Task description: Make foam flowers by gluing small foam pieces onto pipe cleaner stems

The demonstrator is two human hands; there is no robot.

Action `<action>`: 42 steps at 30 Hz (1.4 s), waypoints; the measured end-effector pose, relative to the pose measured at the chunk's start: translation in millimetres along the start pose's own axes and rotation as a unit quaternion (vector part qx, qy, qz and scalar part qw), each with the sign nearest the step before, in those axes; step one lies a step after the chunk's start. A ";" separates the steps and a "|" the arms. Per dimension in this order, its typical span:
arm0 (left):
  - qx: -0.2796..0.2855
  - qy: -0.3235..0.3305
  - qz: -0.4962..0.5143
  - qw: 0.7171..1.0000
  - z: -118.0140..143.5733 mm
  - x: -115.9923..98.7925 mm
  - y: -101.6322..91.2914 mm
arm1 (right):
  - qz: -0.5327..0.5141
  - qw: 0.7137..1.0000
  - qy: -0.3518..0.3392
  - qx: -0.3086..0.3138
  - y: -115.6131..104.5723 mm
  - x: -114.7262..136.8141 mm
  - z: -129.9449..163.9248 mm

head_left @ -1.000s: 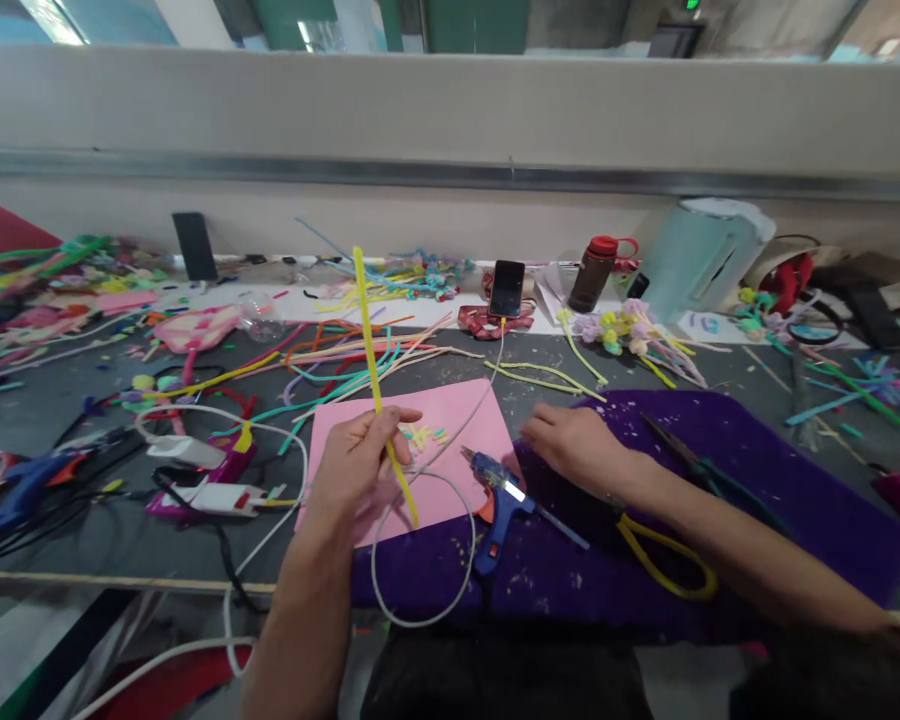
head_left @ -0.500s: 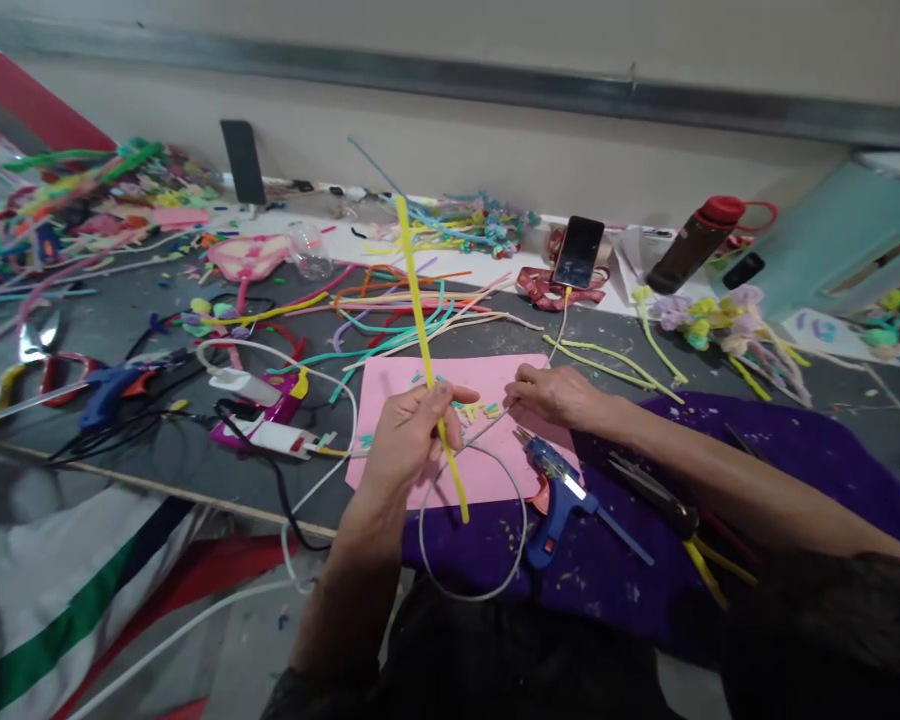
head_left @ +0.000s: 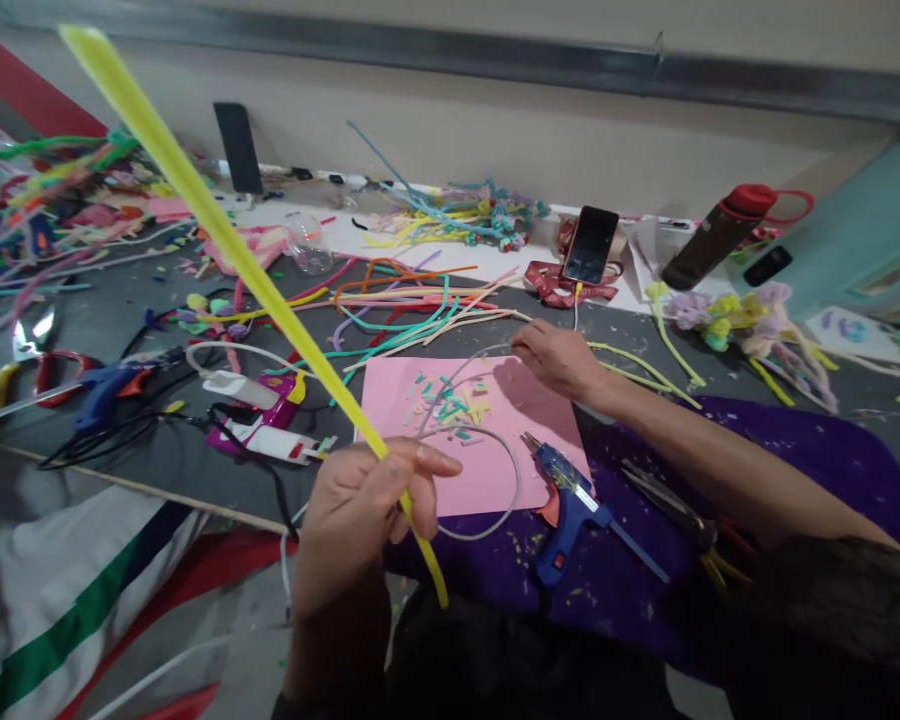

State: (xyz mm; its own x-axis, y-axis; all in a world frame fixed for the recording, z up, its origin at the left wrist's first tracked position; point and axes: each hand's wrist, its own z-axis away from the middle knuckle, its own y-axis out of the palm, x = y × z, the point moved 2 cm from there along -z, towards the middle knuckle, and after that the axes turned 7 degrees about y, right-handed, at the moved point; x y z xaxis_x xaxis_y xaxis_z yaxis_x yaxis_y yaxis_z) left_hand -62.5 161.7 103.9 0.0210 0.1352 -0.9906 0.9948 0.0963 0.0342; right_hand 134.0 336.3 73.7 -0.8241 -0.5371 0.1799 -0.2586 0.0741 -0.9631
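My left hand [head_left: 375, 500] pinches a long yellow pipe cleaner [head_left: 232, 255], which slants up and left toward the camera. My right hand [head_left: 555, 360] is closed at the far edge of the pink sheet [head_left: 487, 490], fingers pinched on a thin grey cable [head_left: 515, 480]. That cable loops over the sheet. Small cut pieces [head_left: 454, 400] in green, yellow and pink lie on the paper between my hands. Below my right forearm, a blue glue gun [head_left: 570, 500] rests partly on the sheet and partly on purple cloth [head_left: 795, 450].
Pliers [head_left: 675, 500] lie under my right forearm. Behind the sheet are loose coloured pipe cleaners [head_left: 412, 300], a propped phone [head_left: 591, 245] and a bottle [head_left: 712, 240]. On the left are a second glue gun [head_left: 112, 390], a power strip [head_left: 262, 420] and cutters [head_left: 52, 370].
My left hand has come nearer and lower, tilting the pipe cleaner toward the camera. My right hand has moved up and slightly right, drawing the cable loop along.
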 end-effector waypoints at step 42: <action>0.315 0.056 -0.255 0.913 4.6 45.2 62.1 | 0.007 0.976 -0.005 0.219 22.6 61.2 13.4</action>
State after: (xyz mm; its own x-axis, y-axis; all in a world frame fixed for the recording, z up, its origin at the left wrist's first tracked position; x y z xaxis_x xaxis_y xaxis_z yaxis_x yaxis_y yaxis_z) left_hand 0.7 169.3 60.6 -0.4353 0.3346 -0.8358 0.7335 -0.4065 -0.5447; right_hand 84.5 293.8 60.2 -0.8208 -0.5462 0.1672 -0.0059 -0.2847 -0.9586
